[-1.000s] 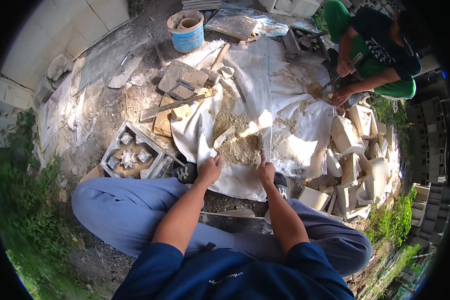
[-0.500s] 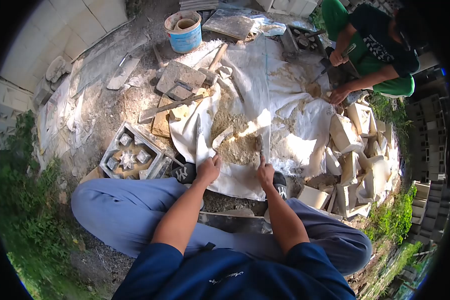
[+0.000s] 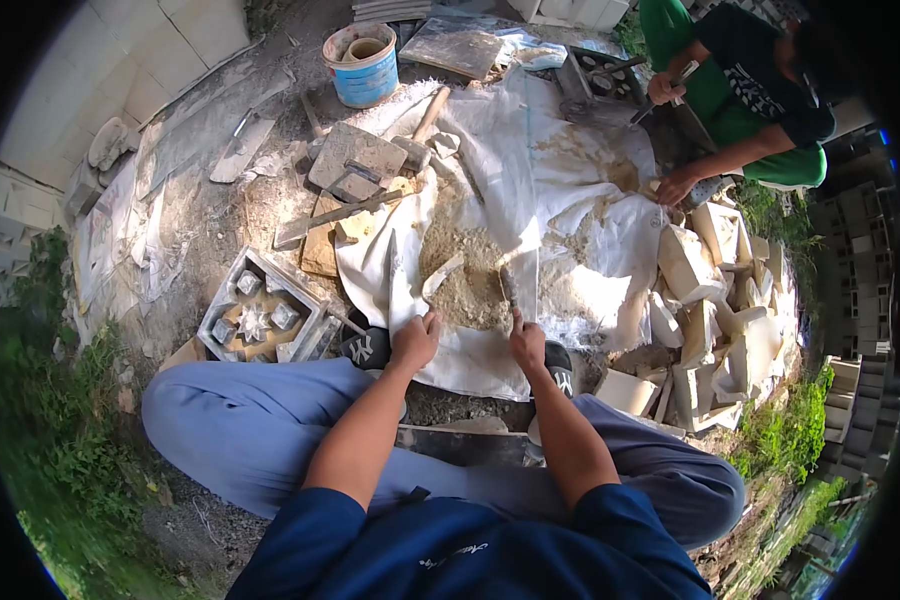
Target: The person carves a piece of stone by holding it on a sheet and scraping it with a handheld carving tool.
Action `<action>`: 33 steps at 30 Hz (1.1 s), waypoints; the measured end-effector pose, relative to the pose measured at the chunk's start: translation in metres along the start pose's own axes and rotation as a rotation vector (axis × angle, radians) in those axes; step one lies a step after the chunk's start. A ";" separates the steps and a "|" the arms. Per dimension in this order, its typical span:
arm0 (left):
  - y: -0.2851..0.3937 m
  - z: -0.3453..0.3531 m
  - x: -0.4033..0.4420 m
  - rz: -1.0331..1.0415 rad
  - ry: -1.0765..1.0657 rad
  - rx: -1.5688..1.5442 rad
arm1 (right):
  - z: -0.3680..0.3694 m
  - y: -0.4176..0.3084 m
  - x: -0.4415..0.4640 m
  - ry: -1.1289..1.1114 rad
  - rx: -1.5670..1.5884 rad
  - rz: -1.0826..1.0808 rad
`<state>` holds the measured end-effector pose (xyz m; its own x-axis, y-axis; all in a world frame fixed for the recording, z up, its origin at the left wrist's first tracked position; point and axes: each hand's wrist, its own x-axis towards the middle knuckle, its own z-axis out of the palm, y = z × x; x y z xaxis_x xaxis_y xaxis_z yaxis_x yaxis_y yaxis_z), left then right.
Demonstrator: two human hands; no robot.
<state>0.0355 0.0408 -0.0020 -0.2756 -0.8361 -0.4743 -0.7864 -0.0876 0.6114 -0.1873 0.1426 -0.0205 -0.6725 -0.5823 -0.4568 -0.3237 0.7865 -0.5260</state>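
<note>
My right hand (image 3: 527, 345) is closed round the handle of a narrow trowel (image 3: 508, 285). The blade points away from me, at the right side of a heap of sandy mix (image 3: 467, 262) on a white sheet (image 3: 480, 358). My left hand (image 3: 415, 342) is a closed fist at the sheet's near left part; what it grips is hidden. Just ahead of it, a grey pointed blade-like shape (image 3: 395, 262) lies along the sheet. A pale curved strip (image 3: 442, 273) rests on the mix, between the two hands.
A star-patterned mould (image 3: 255, 318) sits left. Beyond it lie a hammer (image 3: 419, 150), a float (image 3: 358, 178) and a blue bucket (image 3: 363, 75). Pale broken blocks (image 3: 710, 300) are piled right. Across the sheet a person (image 3: 740, 90) works with a tool.
My right hand and the trowel have shifted slightly left, into the mix. My left hand stays in place. The other person's upper hand and tool have lifted a little.
</note>
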 end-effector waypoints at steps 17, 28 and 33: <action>-0.013 0.006 0.005 0.054 0.043 0.119 | -0.001 -0.021 0.004 0.043 0.095 -0.051; -0.002 -0.004 -0.001 0.041 0.008 0.037 | 0.000 -0.016 -0.013 0.045 0.015 0.103; -0.001 -0.005 -0.004 0.003 -0.035 -0.052 | -0.003 -0.025 -0.001 0.145 0.170 -0.069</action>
<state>0.0401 0.0414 0.0030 -0.2983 -0.8169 -0.4936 -0.7557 -0.1138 0.6450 -0.1806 0.1242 -0.0051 -0.7453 -0.5880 -0.3142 -0.2636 0.6928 -0.6712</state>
